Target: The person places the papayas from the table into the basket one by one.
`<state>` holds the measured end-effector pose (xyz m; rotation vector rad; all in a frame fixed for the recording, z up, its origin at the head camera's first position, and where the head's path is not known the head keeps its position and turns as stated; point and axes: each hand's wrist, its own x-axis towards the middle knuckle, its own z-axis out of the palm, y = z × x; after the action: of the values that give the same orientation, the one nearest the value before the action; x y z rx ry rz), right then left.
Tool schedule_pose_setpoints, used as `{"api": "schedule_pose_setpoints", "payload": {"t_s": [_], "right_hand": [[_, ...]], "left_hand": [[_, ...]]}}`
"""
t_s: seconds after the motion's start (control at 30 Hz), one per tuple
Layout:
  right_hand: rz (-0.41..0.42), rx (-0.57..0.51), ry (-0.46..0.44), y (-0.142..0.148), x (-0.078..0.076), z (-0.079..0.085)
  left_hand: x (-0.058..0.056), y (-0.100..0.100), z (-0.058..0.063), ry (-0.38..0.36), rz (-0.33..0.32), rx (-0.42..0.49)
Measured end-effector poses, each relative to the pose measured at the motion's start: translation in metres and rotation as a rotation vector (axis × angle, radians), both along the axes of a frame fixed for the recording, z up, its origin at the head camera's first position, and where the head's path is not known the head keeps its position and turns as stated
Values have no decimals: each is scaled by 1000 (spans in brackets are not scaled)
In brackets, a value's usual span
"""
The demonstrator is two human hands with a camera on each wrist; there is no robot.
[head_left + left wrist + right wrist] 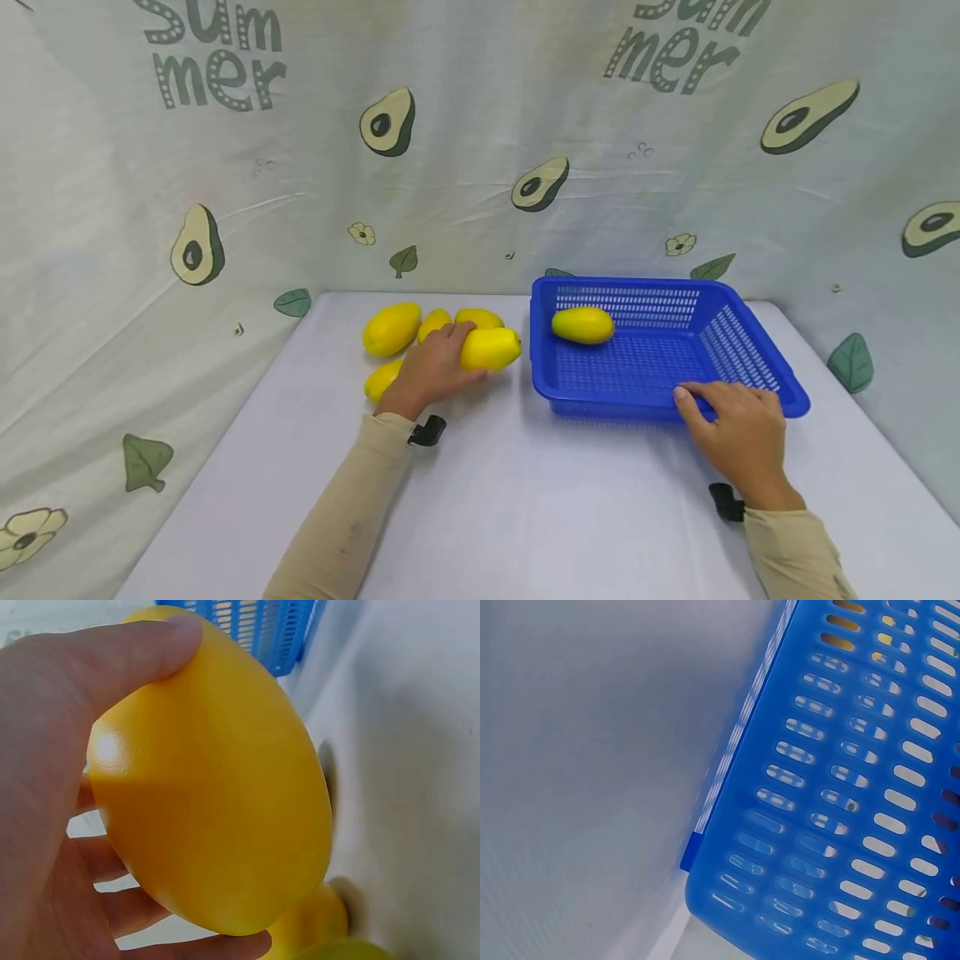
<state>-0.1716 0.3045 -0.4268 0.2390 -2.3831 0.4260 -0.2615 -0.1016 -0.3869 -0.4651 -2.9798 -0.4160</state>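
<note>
My left hand (435,367) grips a smooth yellow oval fruit (491,349), held just above the table. In the left wrist view the thumb lies over one end of this fruit (217,780) and the fingers wrap its far side. Behind and under that hand lie several similar yellow fruits (392,328), partly hidden. On the right stands a blue plastic basket (626,392) with one yellow fruit (582,325) at its left inside. My right hand (738,433) holds the basket's front rim near the right corner. The right wrist view shows the perforated basket wall (817,787), without the hand.
A white cloth covers the table (540,500). Behind it hangs a pale curtain (465,150) printed with avocados, leaves and lettering. The basket's left wall stands close to the held fruit.
</note>
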Motion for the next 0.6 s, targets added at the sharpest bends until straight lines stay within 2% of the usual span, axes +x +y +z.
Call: {"api": "schedule_pose_setpoints", "payload": {"t_s": [0.17, 0.3, 0.43, 0.6], "right_hand": [[-1, -10, 8, 1, 2, -1], [13, -12, 19, 0, 1, -2], [21, -11, 16, -1, 1, -1], [10, -11, 20, 0, 1, 0]], "left_hand": [[-5, -3, 11, 46, -23, 12], [-9, 1, 27, 56, -42, 16], [-13, 12, 44, 44, -41, 34], [-16, 32, 59, 48, -75, 83]]}}
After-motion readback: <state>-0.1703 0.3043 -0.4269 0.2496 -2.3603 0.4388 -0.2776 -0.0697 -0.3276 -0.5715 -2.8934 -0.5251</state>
